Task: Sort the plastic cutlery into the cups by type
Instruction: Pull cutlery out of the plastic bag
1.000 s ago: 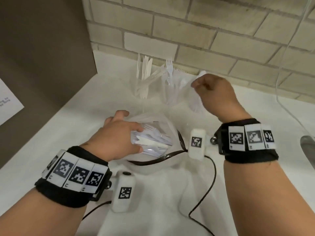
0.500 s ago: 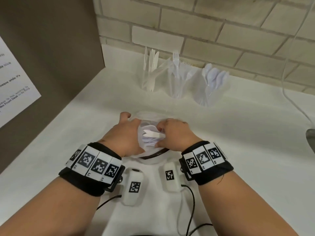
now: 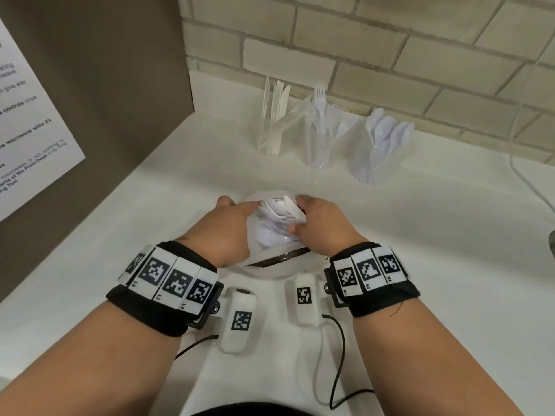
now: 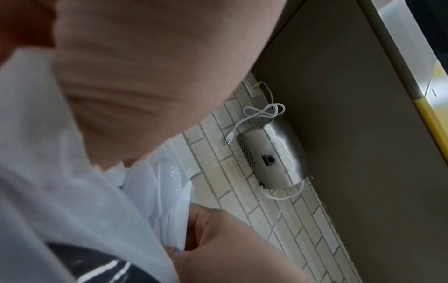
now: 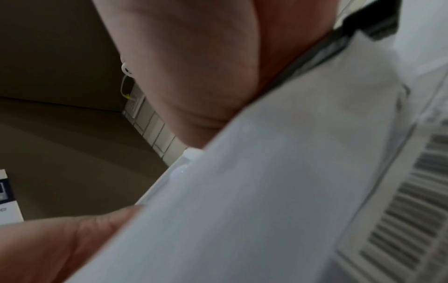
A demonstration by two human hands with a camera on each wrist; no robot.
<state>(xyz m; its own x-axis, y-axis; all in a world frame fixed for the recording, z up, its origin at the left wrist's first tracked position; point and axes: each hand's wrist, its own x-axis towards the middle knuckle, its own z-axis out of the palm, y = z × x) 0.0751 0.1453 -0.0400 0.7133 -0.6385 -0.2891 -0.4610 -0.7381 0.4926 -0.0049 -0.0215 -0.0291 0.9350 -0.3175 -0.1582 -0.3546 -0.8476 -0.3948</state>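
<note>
Cutlery of white plastic [image 3: 277,219] sits loose in the clear plastic bag [image 3: 264,267] on the white tabletop [image 3: 435,235]. Your left hand [image 3: 228,228] holds the bag's mouth wide so your right hand [image 3: 319,225] can pinch one piece for the three clear cups [image 3: 318,139] beyond.

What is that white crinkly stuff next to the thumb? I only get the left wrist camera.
Observer: It's a plastic bag of cutlery. In the head view the left hand holds its side.
Operator: Where does the cutlery go?
Observer: Three clear cups stand by the brick wall: a knife cup, a fork cup and a spoon cup.
Operator: What's the other hand doing?
Observer: The right hand is at the bag's mouth, fingers curled on some white pieces. I can't tell which kind.
</note>
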